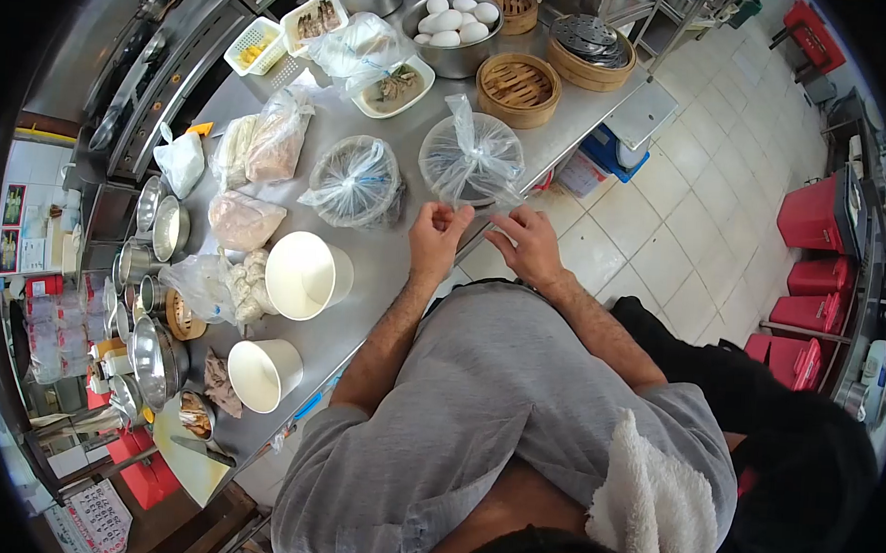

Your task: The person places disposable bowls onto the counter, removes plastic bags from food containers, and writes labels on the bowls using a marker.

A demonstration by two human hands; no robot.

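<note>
A clear plastic bag (466, 158) covers a round bowl at the table's front edge, its top gathered into a twist. My left hand (437, 238) is closed at the bag's near edge, thumb and fingertips pinched on the thin plastic. Just to its right, my right hand (527, 247) has curled fingers at the bag's other near corner. The exact grip there is partly hidden. A second bagged bowl (353, 184), also knotted on top, stands to the left of the first, apart from both hands.
Behind the bags are a metal bowl of white eggs (453, 52), a bamboo steamer (518, 88) and a white tray of food (398, 89). Two white tubs (308, 276) stand left, near bagged food (244, 220). A knife (201, 451) lies front left. Another person in black (793, 475) is close on my right.
</note>
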